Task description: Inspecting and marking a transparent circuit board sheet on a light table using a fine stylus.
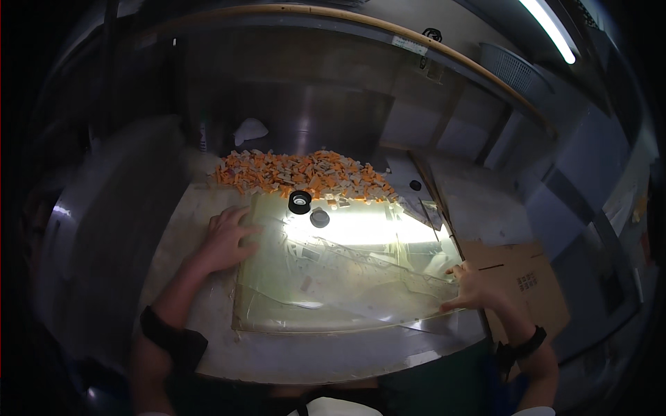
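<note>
A clear plastic sheet (354, 284) lies slantwise across a lit, yellowish translucent panel (267, 315) on the worktable. Fingers spread, my left hand (227, 240) rests at the panel's left edge and holds nothing. My right hand (472, 287) is at the right end of the clear sheet, thumb and forefinger apart at its edge; it seems to touch the sheet without gripping it. Beyond my hands, a black ring-shaped loupe (300, 202) stands on the panel, with a small grey round cap-like piece (320, 218) close by. Bright light glares through the panel's far half.
Many small orange and grey-white pieces (305, 171) are heaped along the panel's far edge. Flattened brown cardboard (527, 284) lies at the right. A small dark round object (415, 185) sits far right, and a white crumpled item (250, 130) behind the heap. Overhead runs a shelf (333, 15) with a basket (510, 67).
</note>
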Demonstrator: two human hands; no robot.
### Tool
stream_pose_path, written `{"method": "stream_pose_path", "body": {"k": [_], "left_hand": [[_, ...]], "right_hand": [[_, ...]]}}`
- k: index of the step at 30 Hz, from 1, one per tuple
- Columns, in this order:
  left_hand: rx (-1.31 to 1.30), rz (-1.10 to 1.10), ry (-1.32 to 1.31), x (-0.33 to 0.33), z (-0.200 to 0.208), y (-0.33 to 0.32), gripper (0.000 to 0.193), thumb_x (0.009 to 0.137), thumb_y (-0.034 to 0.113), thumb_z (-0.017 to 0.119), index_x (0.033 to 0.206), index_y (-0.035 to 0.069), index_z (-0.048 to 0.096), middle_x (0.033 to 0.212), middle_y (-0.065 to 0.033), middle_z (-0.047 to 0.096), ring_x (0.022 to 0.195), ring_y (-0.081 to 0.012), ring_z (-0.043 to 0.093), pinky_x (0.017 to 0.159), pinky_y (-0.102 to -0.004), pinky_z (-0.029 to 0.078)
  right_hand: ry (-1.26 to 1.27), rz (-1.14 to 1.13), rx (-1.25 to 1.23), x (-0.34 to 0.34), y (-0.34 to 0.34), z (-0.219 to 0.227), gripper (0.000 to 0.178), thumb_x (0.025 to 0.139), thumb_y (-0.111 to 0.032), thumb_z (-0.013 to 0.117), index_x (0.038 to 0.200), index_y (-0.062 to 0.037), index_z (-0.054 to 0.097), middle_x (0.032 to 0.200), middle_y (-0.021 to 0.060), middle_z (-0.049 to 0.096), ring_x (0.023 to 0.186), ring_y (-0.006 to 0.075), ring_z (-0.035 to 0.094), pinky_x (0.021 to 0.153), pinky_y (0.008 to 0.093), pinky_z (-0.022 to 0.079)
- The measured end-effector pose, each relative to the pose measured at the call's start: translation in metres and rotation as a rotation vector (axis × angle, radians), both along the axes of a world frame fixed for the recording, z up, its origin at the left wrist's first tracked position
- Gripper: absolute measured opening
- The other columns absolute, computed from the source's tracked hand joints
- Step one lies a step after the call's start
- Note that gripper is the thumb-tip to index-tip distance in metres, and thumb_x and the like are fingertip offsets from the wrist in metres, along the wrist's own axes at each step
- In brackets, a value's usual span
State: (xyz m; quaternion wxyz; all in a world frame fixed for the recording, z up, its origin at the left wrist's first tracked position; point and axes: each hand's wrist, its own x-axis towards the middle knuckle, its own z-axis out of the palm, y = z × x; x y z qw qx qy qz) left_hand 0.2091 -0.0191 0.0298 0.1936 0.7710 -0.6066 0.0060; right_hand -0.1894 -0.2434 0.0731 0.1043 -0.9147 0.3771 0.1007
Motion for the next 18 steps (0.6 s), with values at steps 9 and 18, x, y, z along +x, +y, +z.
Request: {"method": "stream_pose_path", "body": {"k": [9,18], "left_hand": [[0.145,0.047,0.103,-0.011,0.005,0.000,0.040,0.081,0.035,0.048,0.120,0.025,0.049,0.137,-0.0127,0.027,0.128,-0.0317,0.018,0.101,-0.0512,0.007],[0.148,0.066,0.103,-0.010,-0.003,0.002,0.041,0.082,0.035,0.046,0.122,0.026,0.047,0.138,-0.0117,0.026,0.127,-0.0314,0.020,0.100,-0.0522,0.008]], "right_hand": [[-0.076,0.027,-0.018,-0.014,0.000,-0.012,0.069,0.053,-0.044,0.075,0.100,0.0016,0.053,0.100,0.0207,0.046,0.098,0.0322,0.044,0.085,0.0347,0.038],[-0.695,-0.428,0.597,-0.022,0.017,-0.004,0.062,0.065,-0.012,0.069,0.116,0.0046,0.037,0.103,0.0183,0.047,0.084,0.0243,0.055,0.067,0.0319,0.048]]}}
